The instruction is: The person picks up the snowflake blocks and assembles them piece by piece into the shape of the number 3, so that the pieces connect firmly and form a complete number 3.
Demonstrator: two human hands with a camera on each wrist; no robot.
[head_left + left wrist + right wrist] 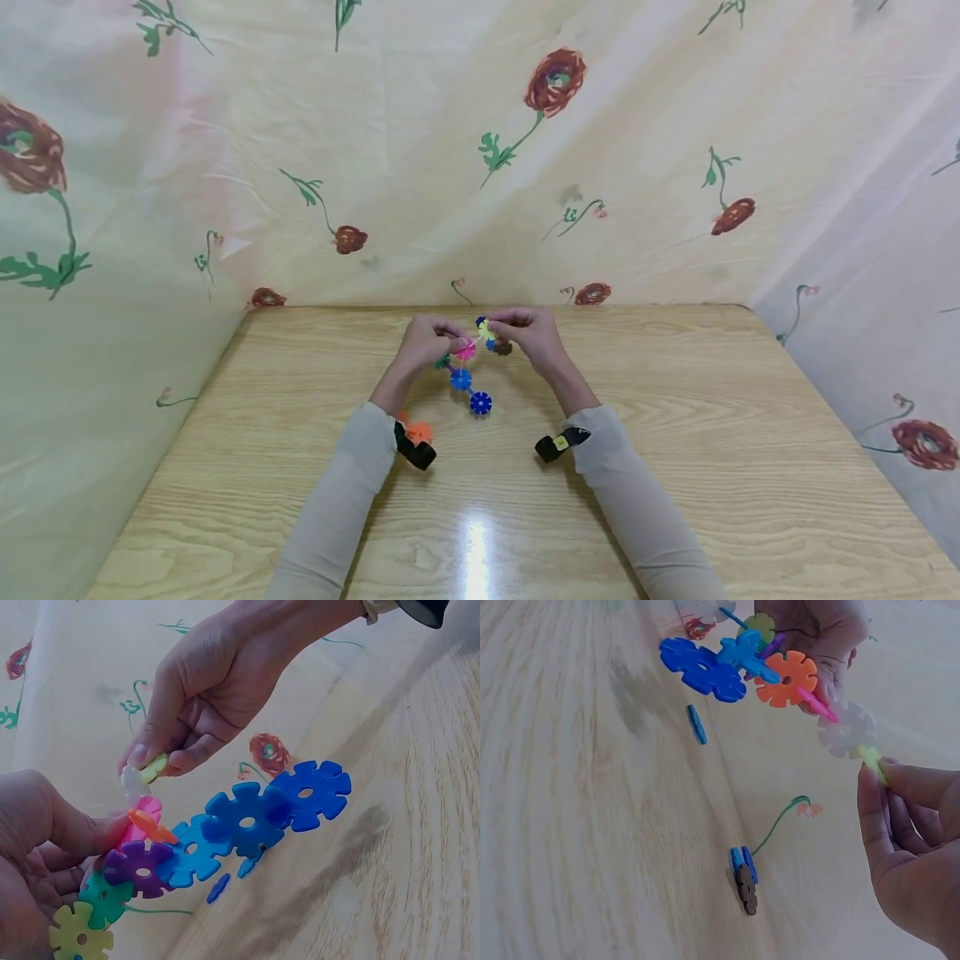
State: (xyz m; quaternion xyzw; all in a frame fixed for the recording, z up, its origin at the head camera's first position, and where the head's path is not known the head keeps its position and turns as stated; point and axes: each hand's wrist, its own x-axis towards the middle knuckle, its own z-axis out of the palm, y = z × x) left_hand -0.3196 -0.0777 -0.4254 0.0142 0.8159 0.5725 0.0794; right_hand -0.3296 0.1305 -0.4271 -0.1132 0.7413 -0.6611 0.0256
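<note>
My left hand (423, 344) pinches a pink snowflake disc (147, 810) in a chain of slotted plastic discs. Thumb and fingertips of my right hand (531, 335) grip a yellow-green disc (871, 763), which meets a translucent white disc (847, 730). That white disc joins the pink one, so the chain spans both hands. An orange disc (787, 679) sits beside the pink one. From there a row runs through a purple disc (140, 870) and light blue disc (191, 851) to a dark blue disc (310, 796). A green disc (103, 897) and pale yellow disc (81, 936) hang under my left fingers.
Loose on the wooden table (675, 450) lie a brown disc (746, 889) with blue discs against it, and another blue disc (696, 724) apart from them. Orange discs (420, 432) lie beside my left wrist. A flowered cloth (420, 150) hangs behind the table.
</note>
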